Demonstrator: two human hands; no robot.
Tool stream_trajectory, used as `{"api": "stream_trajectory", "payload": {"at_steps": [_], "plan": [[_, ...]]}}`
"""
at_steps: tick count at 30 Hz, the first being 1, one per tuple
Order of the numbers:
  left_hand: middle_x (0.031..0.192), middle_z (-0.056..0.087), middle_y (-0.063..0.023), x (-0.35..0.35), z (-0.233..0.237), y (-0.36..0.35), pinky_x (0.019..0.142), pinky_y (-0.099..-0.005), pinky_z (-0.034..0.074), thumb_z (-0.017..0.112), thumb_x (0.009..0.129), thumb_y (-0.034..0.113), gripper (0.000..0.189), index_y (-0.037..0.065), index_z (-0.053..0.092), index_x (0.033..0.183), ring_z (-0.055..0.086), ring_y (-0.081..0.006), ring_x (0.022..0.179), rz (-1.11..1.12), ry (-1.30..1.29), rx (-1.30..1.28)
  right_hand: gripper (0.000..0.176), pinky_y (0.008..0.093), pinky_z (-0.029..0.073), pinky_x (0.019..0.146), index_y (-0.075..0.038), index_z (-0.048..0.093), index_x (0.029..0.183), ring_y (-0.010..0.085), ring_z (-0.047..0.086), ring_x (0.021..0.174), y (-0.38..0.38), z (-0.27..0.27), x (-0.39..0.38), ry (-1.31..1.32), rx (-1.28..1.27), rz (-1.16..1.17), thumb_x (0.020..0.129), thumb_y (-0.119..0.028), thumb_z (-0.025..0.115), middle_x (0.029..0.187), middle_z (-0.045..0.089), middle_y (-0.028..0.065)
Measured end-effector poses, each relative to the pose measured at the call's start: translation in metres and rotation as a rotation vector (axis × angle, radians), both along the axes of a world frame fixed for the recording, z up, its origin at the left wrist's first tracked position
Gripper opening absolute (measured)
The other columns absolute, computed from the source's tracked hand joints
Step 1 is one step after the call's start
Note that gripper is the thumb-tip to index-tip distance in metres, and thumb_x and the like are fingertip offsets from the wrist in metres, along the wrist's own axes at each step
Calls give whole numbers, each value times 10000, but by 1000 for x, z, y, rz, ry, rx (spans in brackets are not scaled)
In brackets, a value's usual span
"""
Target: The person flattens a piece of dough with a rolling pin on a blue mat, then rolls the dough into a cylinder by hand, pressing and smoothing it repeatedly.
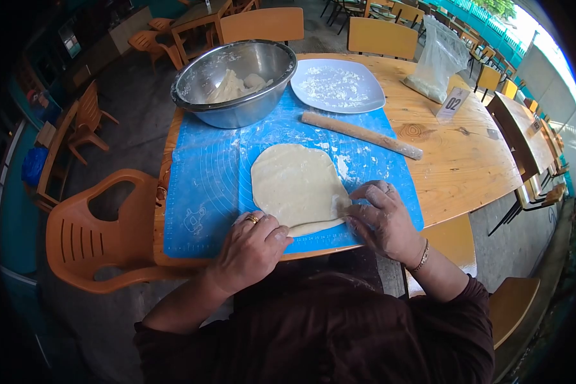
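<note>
Left hand: the left hand [249,249] lies at the near edge of the surface, fingers curled, 1 ring showing. Its fingertips meet the near rim of the dough sheet [293,182]. Whether they pinch the rim or only press it flat cannot be told.
Right hand: the right hand [381,221] is closed on the near right corner of the dough sheet, thumb and fingers pinching a lifted flap. The skin is dusted white and a bracelet sits at the wrist.
Dough sheet: thin, pale and roughly round, it lies flat on the blue mat [201,173] directly in front of the person. Only the near edge between the 2 hands is turned up.
Blue mat: it covers the near half of the wooden surface [467,160]. Flour is scattered on it, which in my judgement keeps the dough from sticking.
Rolling pin [361,136]: lies slanted just beyond the dough sheet, half on the mat, apart from both hands.
Steel bowl [237,115]: stands at the far left corner of the mat and holds several dough pieces [237,84].
White plate [365,96]: just right of the bowl, carrying loose flour.
Plastic bag [438,61]: far right, upright, white powder in its bottom.
Number card [453,102]: beside the bag, reads 02.
Orange chair [89,237]: left of the surface, unoccupied.
</note>
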State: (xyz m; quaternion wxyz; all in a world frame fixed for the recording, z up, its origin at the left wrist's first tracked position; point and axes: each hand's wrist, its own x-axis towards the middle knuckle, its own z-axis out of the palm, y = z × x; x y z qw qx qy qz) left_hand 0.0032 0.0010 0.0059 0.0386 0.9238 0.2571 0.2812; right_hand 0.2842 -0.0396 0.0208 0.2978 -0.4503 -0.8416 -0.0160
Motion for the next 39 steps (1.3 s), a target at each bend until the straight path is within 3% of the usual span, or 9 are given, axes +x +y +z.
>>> {"api": "stream_trajectory", "payload": {"at_steps": [6, 11, 14, 16, 17, 35, 39], "plan": [[867, 627, -85, 6, 1, 4, 798, -422, 486, 779, 812, 143, 142, 42, 694, 866, 621, -291, 844, -2, 36, 8, 296, 438, 477, 913, -4, 699, 1073, 319, 585, 1022, -4, -17, -48, 13, -16, 213, 796, -103, 675, 1031, 596, 117], [864, 627, -94, 3, -1, 4, 799, -421, 486, 775, 815, 144, 150, 34, 698, 882, 622, -297, 837, -7, 22, 18, 337, 438, 475, 946, 12, 689, 1110, 318, 573, 1034, 3, -18, -56, -71, -22, 229, 803, -113, 627, 1004, 589, 120], [867, 626, -95, -1, -4, 4, 800, -418, 486, 771, 818, 140, 152, 31, 708, 905, 622, -297, 827, -12, 2, 3, 286, 435, 474, 918, -2, 692, 1077, 315, 566, 1015, 4, -17, -48, -93, 5, 189, 813, -104, 649, 993, 579, 125], [883, 629, -96, -3, -5, 5, 811, -419, 484, 773, 820, 150, 167, 34, 715, 926, 621, -297, 850, -24, -6, -65, 224, 436, 472, 873, -19, 688, 1023, 322, 560, 979, 3, -15, -41, -22, -117, 128, 817, -107, 693, 987, 568, 133], [883, 629, -96, -3, -3, 5, 811, -419, 484, 773, 820, 150, 167, 34, 715, 926, 621, -297, 850, -24, -8, -65, 291, 413, 475, 869, -33, 696, 1031, 316, 562, 975, 3, -17, -34, -32, -105, 102, 774, -126, 795, 1006, 581, 115], [920, 635, -85, 7, 2, 10, 814, -409, 479, 786, 818, 169, 182, 37, 710, 919, 621, -284, 883, -32, 3, -208, 311, 440, 439, 917, -59, 640, 1001, 350, 509, 1038, 18, -1, -33, -23, -269, 111, 749, -148, 799, 1041, 533, 124], [919, 647, -88, 16, 2, 5, 795, -407, 485, 796, 802, 159, 183, 36, 715, 909, 631, -283, 876, -22, -48, -148, 317, 440, 439, 939, -58, 640, 1000, 353, 506, 1069, 19, -3, -43, -15, -208, 126, 744, -148, 803, 1078, 542, 123]]}}
